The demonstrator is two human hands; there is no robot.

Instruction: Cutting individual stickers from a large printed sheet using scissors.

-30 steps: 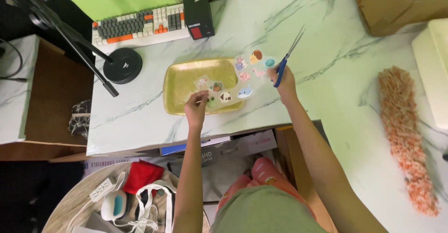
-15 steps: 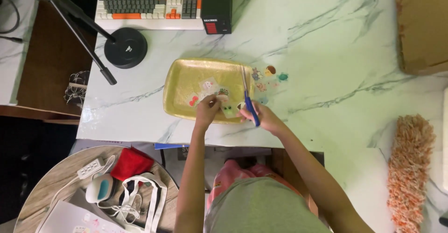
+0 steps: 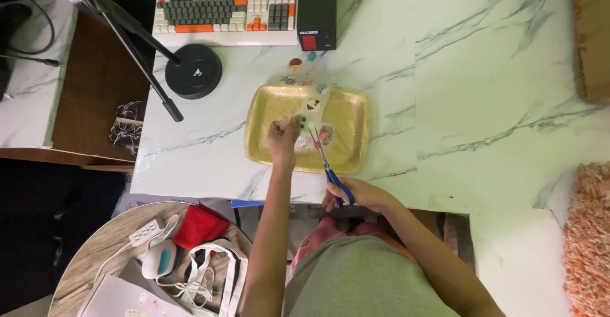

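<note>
Cutting step in hand, as I read it: the left hand (image 3: 283, 144) pinches a strip of sticker sheet (image 3: 311, 117) over the gold tray (image 3: 352, 123), mid-frame, w/ fingers closed on the strip's lower-left part near a small green sticker. The right hand (image 3: 356, 195) sits at the lower centre, just off the near edge of the surface (image 3: 457, 101), fingers closed through the blue handles of the scissors (image 3: 325, 161). Blades look nearly together, tip right at the sheet beside the left hand; can't tell if paper is betw. them or only touching. Scissors' long axis runs diagonal: handles lower right, tip pointing up and slightly left toward the tray's centre. The sheet's long axis runs roughly vertical w/ a lean, from the tray's lower middle up toward the top edge, where a few loose round stickers (image 3: 296, 64) lie on the marble just above the tray, below the black box (image 3: 316, 12) and keyboard (image 3: 222, 9). Next move, in my judgement, calls for keeping the strip taut and flat, steering the blades around one sticker w/o nicking its print, and keeping the pinching fingertips clear of the cut line. A black round stand base (image 3: 193, 70) is at upper left, well apart.
</note>
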